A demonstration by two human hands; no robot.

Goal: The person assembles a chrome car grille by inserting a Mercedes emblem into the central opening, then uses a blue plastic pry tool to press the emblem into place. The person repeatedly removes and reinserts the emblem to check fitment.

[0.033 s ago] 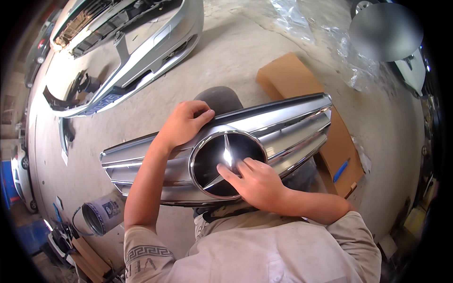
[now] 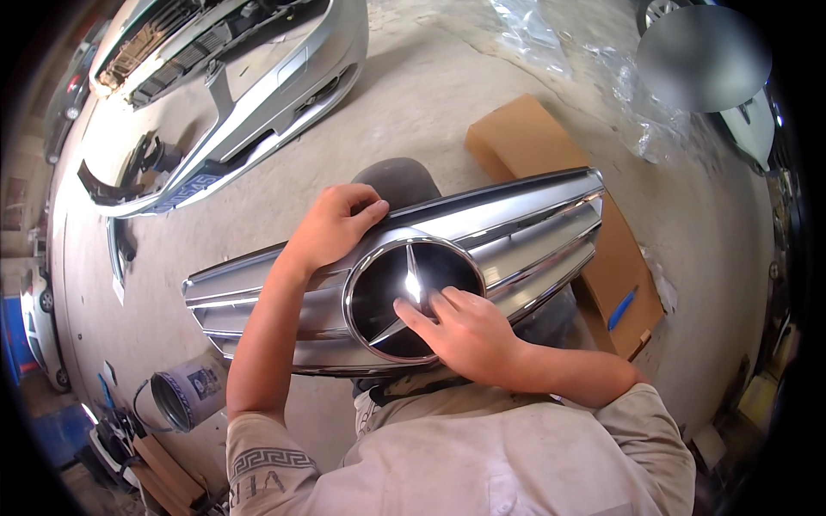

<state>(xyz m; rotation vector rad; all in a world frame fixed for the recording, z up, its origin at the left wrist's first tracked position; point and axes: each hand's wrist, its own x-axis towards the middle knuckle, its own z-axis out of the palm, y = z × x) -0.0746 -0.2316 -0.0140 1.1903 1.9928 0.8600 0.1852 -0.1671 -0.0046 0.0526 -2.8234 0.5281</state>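
Observation:
A silver car grille [image 2: 533,245] with chrome slats lies tilted across my lap, its right end higher. At its middle, a chrome ring surrounds a black disc with a star emblem [image 2: 412,267]. My left hand [image 2: 337,225] is closed over the grille's top edge, left of the ring; some fingertips are hidden behind that edge. My right hand [image 2: 469,334] rests on the emblem, thumb and bent fingers around its lower right arm, which the hand covers. Under the grille, a dark rounded form [image 2: 400,178] shows beyond the top edge.
An opened cardboard box [image 2: 533,138] lies under the grille's right end, a blue pen-like tool [image 2: 621,310] on it. A bucket [image 2: 185,397] lies tipped at left. A silver bumper [image 2: 292,95] stands at far left; clear plastic wrap [image 2: 641,112] lies at far right.

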